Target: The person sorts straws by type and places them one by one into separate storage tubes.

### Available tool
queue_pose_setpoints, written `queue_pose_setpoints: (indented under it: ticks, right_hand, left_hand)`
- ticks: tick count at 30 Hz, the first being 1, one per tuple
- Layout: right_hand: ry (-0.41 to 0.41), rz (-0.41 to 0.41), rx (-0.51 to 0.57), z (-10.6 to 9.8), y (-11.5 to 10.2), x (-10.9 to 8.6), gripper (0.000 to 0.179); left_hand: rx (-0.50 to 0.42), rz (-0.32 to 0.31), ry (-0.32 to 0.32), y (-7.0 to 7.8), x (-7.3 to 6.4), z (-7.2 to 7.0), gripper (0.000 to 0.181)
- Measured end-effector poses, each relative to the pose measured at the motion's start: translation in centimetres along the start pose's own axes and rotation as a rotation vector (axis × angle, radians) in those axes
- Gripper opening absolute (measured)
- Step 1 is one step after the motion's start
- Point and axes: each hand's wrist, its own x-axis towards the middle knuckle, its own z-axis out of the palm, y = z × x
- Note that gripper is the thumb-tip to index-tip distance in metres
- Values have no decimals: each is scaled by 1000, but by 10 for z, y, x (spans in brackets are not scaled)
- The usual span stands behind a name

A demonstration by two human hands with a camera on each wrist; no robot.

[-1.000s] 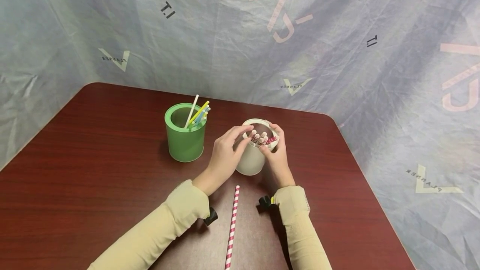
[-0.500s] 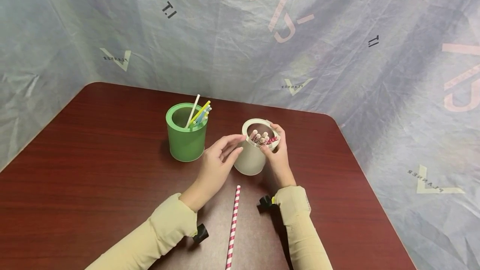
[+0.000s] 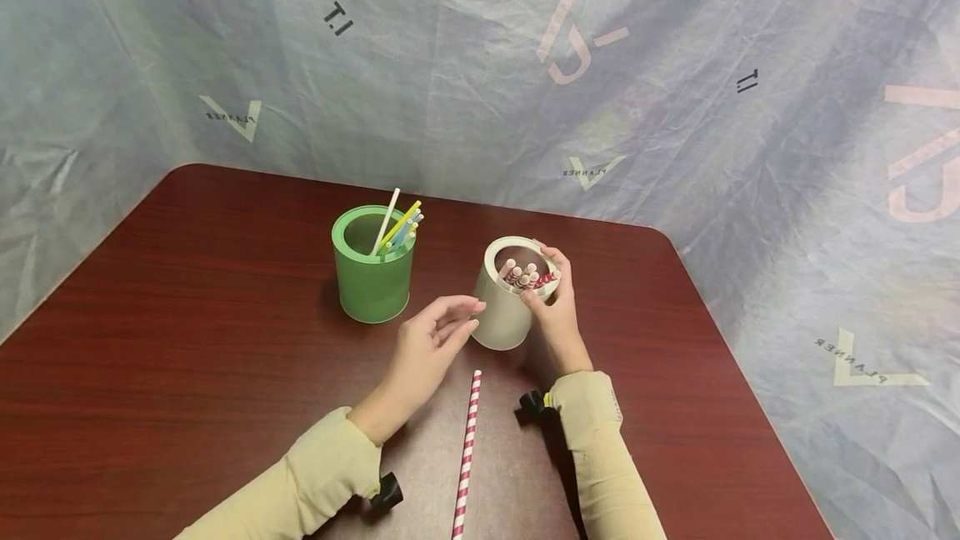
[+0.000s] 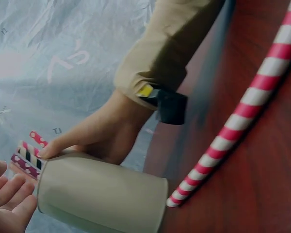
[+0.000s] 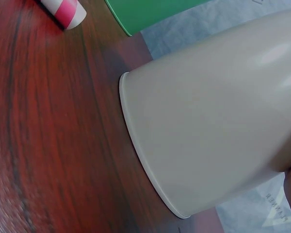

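My right hand (image 3: 558,317) grips the rim of an off-white can (image 3: 501,319), thumb at the near side and fingers around the far right side. Several patterned paper straws (image 3: 522,276) stand inside it, and their ends show in the left wrist view as striped and dotted tubes (image 4: 31,155). Just left of the can, my left hand (image 3: 414,357) hovers with relaxed, slightly bent fingers and holds nothing. A pink-and-white striped straw (image 3: 467,452) lies on the table between my forearms. In the right wrist view, the can's smooth wall (image 5: 208,116) fills much of the frame.
A green can (image 3: 373,286) stands to the left on the dark red wooden table (image 3: 187,340). White, yellow and blue straws (image 3: 397,227) lean to the right inside it. Behind the table hangs a grey printed sheet (image 3: 450,65).
My left hand has drawn back from the off-white can's opening, down and to the left, with nothing in its fingers. The right hand keeps its grip on the rim.
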Motion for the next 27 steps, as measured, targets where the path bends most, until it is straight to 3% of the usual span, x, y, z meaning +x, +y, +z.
queue_pose_setpoints:
  ticks: [6, 14, 27]
  right_hand:
    - [2, -5, 6, 0, 1, 0, 66]
    - [-7, -19, 27, 0, 2, 0, 68]
    - [-3, -18, 25, 0, 3, 0, 65]
  left_hand:
    - [35, -25, -27, -7, -10, 2, 22]
    - [76, -127, -71, -14, -19, 4, 22]
    - [274, -171, -170, -25, -27, 6, 15]
